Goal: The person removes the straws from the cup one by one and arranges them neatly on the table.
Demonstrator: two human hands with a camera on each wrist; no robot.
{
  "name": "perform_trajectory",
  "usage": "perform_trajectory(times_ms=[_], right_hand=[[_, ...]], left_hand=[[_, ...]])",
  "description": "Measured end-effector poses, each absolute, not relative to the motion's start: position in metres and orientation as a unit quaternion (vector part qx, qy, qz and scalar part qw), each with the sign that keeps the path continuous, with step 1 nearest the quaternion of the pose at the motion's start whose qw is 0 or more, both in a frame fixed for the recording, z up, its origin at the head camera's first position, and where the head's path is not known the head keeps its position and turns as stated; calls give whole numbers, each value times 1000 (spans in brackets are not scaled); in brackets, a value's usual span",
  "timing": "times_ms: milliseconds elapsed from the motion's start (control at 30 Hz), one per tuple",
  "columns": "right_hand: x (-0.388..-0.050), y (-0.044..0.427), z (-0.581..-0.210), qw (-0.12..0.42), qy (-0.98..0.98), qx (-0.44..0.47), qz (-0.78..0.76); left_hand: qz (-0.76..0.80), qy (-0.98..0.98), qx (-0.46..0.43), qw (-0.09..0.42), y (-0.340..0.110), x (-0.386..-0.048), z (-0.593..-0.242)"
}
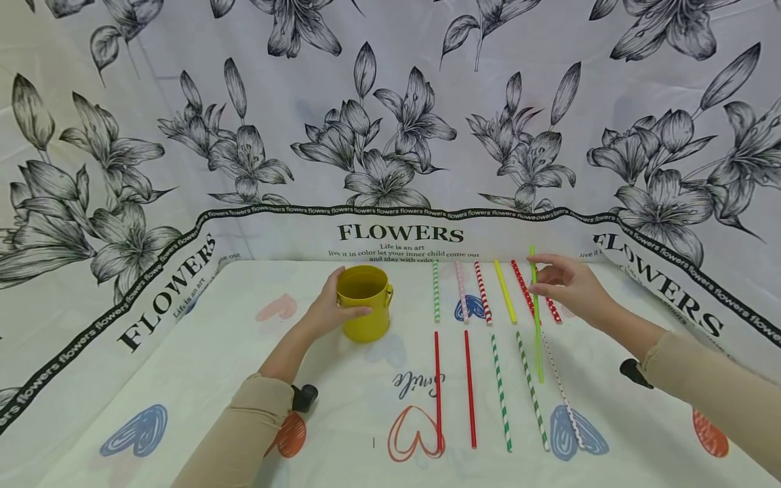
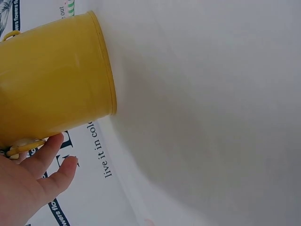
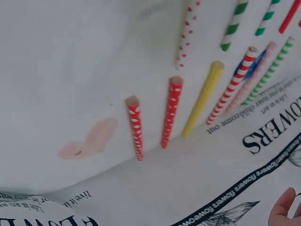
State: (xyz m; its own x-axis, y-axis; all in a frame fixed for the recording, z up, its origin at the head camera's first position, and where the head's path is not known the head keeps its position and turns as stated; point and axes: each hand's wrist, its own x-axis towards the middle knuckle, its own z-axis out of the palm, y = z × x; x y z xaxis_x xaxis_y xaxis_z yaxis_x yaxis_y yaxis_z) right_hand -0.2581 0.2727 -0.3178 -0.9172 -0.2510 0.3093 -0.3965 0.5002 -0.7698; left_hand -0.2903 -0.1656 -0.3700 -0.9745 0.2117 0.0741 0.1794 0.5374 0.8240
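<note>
My left hand (image 1: 325, 310) grips a yellow bucket (image 1: 367, 322) by its left side, with the thumb across the front. The left wrist view shows the bucket (image 2: 56, 75) close up, with fingers (image 2: 59, 181) near its handle loop. My right hand (image 1: 570, 288) pinches a light green straw (image 1: 537, 325) near its upper end, held over the rows of straws. Just behind it lie red straws with white dots (image 1: 553, 311); a white straw with red dots (image 1: 564, 393) lies nearer me. In the right wrist view only fingertips (image 3: 283, 207) show; the green straw is out of that view.
The back row also has a green-striped straw (image 1: 436, 291), a pink one (image 1: 462, 291), a red-striped one (image 1: 483, 291) and a yellow one (image 1: 505, 291). Two red straws (image 1: 470, 390) and two dark-green-striped straws (image 1: 502, 393) form the front row. A flowered curtain (image 1: 390, 135) stands behind.
</note>
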Motion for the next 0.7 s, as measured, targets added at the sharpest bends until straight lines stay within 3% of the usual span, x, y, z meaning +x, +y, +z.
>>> perform_trajectory(times_ms=[300,700], right_hand=[[-250,306,-343,15,-871,174,460],[-242,344,-385,-29,-854,215,473]], left_hand=[[468,877,106,28,-167,-292,-372],[466,878,102,30,-165,-291,-371]])
